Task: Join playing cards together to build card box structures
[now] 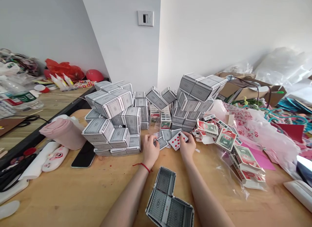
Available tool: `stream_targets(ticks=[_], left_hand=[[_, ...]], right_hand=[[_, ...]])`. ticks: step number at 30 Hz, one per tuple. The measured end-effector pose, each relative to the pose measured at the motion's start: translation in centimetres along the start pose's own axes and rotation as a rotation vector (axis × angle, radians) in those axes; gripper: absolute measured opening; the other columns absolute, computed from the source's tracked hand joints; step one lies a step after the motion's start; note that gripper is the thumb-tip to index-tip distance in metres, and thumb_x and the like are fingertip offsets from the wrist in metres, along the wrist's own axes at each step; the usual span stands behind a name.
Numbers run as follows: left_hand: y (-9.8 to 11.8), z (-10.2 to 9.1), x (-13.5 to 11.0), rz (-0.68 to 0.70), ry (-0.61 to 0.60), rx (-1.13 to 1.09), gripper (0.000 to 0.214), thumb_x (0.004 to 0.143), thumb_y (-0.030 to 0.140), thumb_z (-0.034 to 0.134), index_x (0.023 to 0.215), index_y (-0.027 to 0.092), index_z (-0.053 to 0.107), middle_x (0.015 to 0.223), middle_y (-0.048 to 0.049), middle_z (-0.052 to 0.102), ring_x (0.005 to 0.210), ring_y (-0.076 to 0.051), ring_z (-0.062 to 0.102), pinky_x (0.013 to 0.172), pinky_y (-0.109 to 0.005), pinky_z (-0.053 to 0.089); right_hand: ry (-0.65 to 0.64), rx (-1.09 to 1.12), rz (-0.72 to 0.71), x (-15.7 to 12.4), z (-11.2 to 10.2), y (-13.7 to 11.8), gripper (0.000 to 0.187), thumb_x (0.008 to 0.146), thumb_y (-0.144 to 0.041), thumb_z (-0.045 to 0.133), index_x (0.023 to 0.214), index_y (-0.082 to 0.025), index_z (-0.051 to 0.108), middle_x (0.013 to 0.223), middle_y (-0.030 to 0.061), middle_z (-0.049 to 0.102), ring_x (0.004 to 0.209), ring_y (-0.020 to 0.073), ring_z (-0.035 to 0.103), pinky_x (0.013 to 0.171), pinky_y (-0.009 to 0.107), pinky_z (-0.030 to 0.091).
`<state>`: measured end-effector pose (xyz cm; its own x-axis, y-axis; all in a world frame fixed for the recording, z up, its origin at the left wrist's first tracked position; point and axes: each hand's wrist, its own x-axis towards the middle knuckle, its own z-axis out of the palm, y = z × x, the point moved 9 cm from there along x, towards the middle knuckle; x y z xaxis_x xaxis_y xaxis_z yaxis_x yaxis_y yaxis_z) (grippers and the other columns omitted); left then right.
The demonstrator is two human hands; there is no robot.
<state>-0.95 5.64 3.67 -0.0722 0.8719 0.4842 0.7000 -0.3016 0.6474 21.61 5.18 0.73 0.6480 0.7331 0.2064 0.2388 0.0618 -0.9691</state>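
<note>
My right hand [187, 147] pinches a playing card [174, 142] with red diamonds, face up, its thumb on the upper corner. My left hand [150, 149], with a red cord on the wrist, curls its fingers down at the left edge of a loose spread of cards; what they hold, if anything, is hidden. Several grey-backed cards [162, 142] lie face down between the hands. Nearer me, between my forearms, sits an L-shaped open box piece [158, 201] made of folded cards. Behind the hands stand stacked card blocks, on the left [119, 137] and on the right [195, 87].
Right of my hands lie opened card boxes [226, 139], clear wrap and a white printed plastic bag [258, 129]. A phone [83, 154], a pink cup-like item [64, 132] and a white oval item [55, 158] lie left. Upright card packs [165, 118] stand behind the spread.
</note>
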Motion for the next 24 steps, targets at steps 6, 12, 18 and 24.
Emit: stream_targets(ticks=[6,12,18,24], left_hand=[[0.5,0.9,-0.1,0.044,-0.099,0.026,0.016,0.073,0.011,0.049,0.085,0.020,0.056,0.090,-0.0051,0.052,0.090,-0.020,0.050,0.080,-0.036,0.042],[0.4,0.9,0.1,0.023,-0.094,-0.067,0.017,0.076,0.016,0.049,0.092,0.019,0.054,0.088,-0.0048,0.056,0.087,-0.018,0.053,0.077,-0.034,0.044],[0.2,1.6,-0.1,0.053,-0.134,-0.016,0.036,0.075,0.026,0.054,0.111,0.021,0.048,0.097,-0.0064,0.054,0.094,-0.020,0.051,0.082,-0.036,0.043],[0.5,2.0,-0.3,0.083,-0.185,0.040,0.038,0.078,0.023,0.050,0.116,0.024,0.047,0.101,-0.0071,0.047,0.097,-0.020,0.049,0.084,-0.037,0.042]], right_hand=[[-0.153,0.089,0.014,-0.3,1.8,0.3,0.030,0.063,-0.036,0.059,0.084,-0.015,0.063,0.071,0.0038,0.063,0.059,0.0148,0.053,0.054,0.025,0.042],[-0.125,0.216,0.122,-0.1,1.6,1.2,0.034,0.060,-0.036,0.063,0.085,-0.014,0.062,0.071,0.0043,0.063,0.059,0.0151,0.054,0.053,0.027,0.044],[-0.132,0.357,0.207,-0.1,1.9,1.6,0.037,0.058,-0.037,0.065,0.087,-0.014,0.059,0.072,0.0044,0.063,0.057,0.0148,0.056,0.053,0.027,0.045],[-0.032,0.221,0.044,-0.3,0.9,0.3,0.031,0.062,-0.043,0.062,0.075,-0.016,0.054,0.067,0.0024,0.058,0.059,0.0139,0.052,0.055,0.026,0.043]])
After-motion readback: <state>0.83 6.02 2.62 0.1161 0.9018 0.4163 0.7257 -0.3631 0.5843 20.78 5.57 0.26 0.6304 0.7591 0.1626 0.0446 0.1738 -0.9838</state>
